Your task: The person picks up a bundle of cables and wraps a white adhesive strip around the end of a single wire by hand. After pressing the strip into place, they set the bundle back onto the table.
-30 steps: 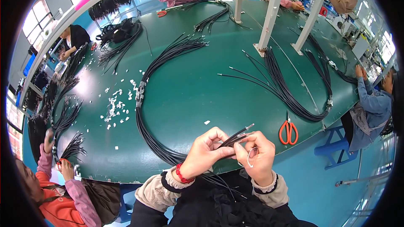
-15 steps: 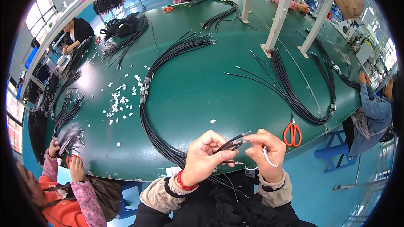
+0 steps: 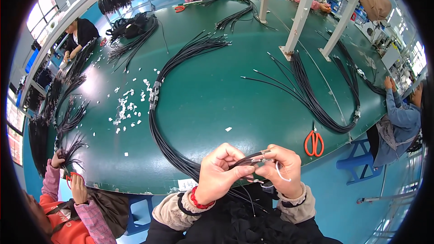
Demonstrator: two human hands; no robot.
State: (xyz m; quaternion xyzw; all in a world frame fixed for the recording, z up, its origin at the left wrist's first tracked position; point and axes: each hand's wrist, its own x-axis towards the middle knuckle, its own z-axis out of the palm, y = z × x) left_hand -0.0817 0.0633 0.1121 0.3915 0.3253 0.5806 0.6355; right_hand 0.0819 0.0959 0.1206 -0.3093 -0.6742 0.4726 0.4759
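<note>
A long bundle of black cables [image 3: 159, 133] curves across the green table and runs down to my lap. My left hand [image 3: 221, 168] is closed round several cable ends [image 3: 247, 159] from it, with their tips pointing right. The fingers of my right hand [image 3: 281, 167] pinch the tips of these cables, thumb below and forefinger above. A thin white strip [image 3: 282, 172] curls out from my right hand. Just beneath my hands, more cable ends [image 3: 246, 199] hang over my dark clothing.
Red-handled scissors [image 3: 313, 142] lie right of my hands. A second cable bundle [image 3: 312, 95] bends near the metal posts [image 3: 302, 18]. White scraps [image 3: 124, 110] are strewn left of my bundle. At the lower left a co-worker's hand [image 3: 78, 189] holds red-handled scissors. Other people sit round the table [image 3: 212, 104].
My right hand has moved left and closed onto the cable tips beside my left hand. At the lower left, the co-worker's cables have dropped from a blurred, raised position.
</note>
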